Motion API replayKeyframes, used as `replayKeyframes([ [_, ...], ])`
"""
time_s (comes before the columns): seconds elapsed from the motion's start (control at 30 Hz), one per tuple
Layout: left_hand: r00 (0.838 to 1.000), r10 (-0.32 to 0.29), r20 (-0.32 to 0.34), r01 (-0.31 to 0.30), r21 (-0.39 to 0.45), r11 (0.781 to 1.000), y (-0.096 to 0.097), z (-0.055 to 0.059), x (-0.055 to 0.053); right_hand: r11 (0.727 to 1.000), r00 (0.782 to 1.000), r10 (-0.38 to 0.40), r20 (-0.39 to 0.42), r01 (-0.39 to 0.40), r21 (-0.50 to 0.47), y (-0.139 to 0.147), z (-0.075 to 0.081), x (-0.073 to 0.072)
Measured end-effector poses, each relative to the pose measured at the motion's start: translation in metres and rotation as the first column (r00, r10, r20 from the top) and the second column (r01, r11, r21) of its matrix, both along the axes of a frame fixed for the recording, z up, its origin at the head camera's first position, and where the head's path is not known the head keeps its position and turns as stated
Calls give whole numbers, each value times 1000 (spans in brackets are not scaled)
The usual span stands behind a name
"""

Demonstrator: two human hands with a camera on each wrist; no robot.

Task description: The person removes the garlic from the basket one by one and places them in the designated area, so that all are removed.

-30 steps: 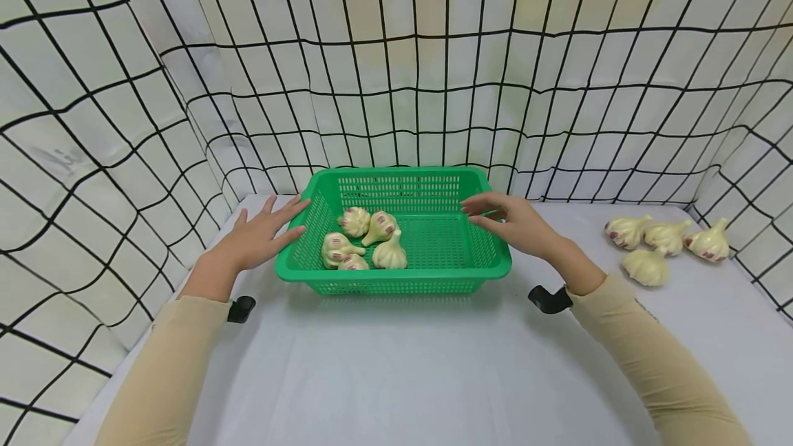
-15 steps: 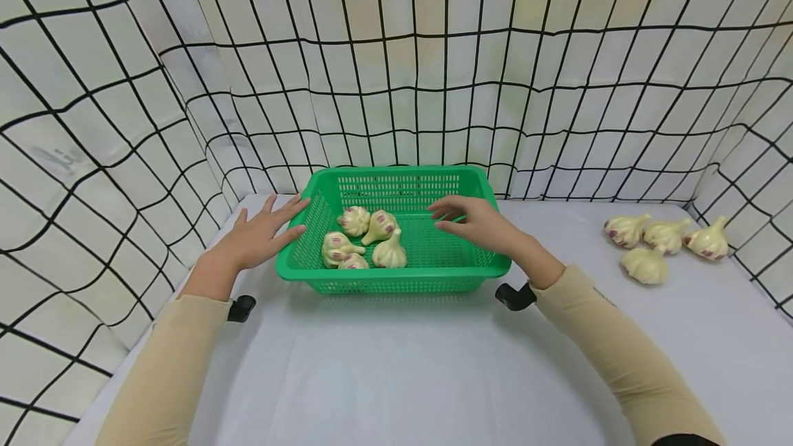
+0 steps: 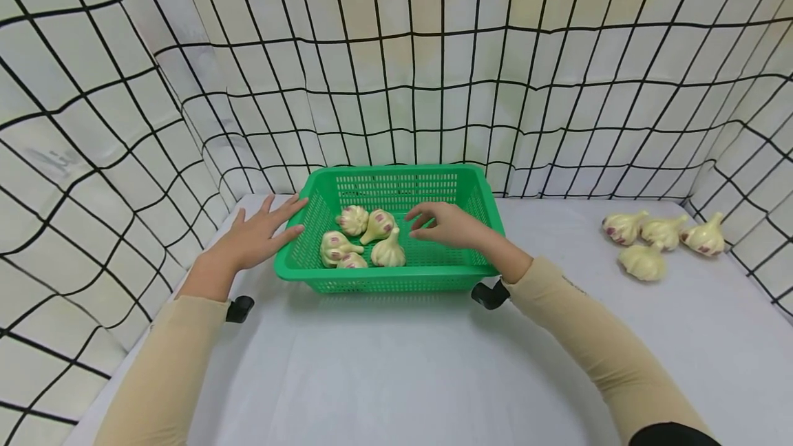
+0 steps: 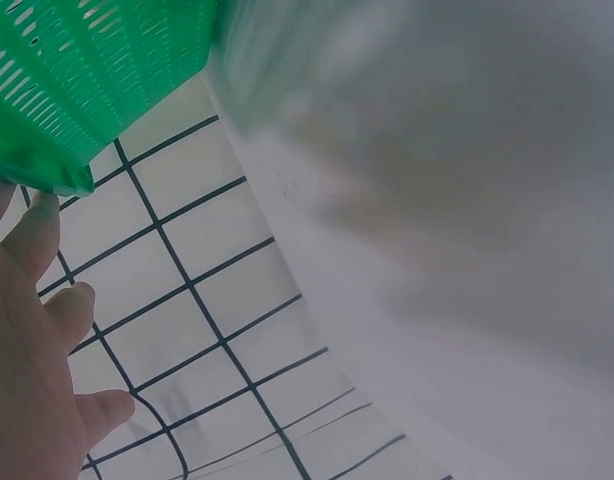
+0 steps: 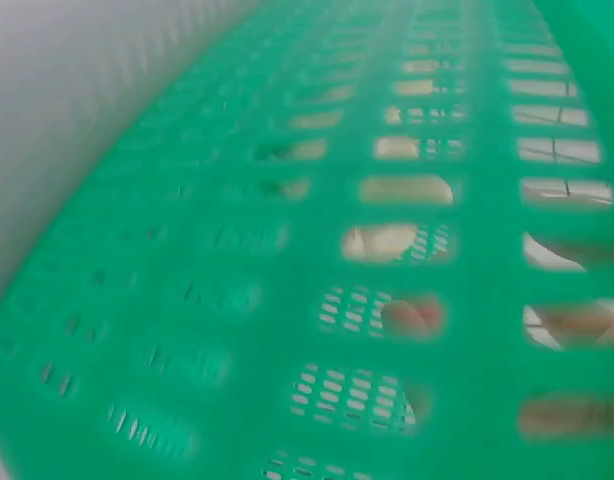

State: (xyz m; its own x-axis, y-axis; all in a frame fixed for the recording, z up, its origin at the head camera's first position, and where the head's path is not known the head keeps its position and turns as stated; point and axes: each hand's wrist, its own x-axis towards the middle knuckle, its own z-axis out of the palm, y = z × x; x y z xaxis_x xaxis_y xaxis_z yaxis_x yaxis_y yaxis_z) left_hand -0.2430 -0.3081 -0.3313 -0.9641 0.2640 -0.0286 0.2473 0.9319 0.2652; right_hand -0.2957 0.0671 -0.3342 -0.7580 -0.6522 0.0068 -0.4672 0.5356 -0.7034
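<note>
A green plastic basket (image 3: 396, 272) with slotted walls stands on the white table. Several garlic bulbs (image 3: 389, 250), cream with purple marks, lie together in its left half. My left hand (image 3: 255, 238) rests against the left rim, fingers spread; the left wrist view shows its fingertips (image 4: 37, 235) at the basket's edge. Over the basket's inside, just right of the nearest bulb, is my right hand (image 3: 449, 226), its fingers loosely bent with nothing between them. In the right wrist view the basket wall (image 5: 287, 300) fills the picture, and parts of that hand show through the slots.
Several more garlic bulbs (image 3: 644, 262) lie grouped on the table at the far right. Black netting (image 3: 442, 88) over white sheets borders the table at the back and both sides. White cloth (image 3: 372, 363) covers the tabletop.
My right hand has moved left, from the basket's right rim to beside the bulbs inside. The left hand has stayed on the left rim, and the bulbs lie as before.
</note>
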Motion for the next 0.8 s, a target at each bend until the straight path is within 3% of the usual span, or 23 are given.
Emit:
replayKeyframes([
  [0.2, 1000, 0, -1, 0, 5, 1000, 0, -1, 0, 999, 990, -17, 139, 13, 33, -12, 4, -2],
  [0.43, 1000, -9, 2, 9, 9, 1000, 1, 2, 1, 997, 984, -13, 180, 0, 72, -25, 13, -5],
  [0.63, 1000, -11, 8, 11, 0, 1000, 1, 1, 0, 990, 969, -15, 248, -20, 137, -37, 7, -9],
  [0.8, 1000, -11, 10, 11, 4, 1000, 0, 1, 0, 986, 968, -35, 248, -8, 169, -45, 2, -9],
])
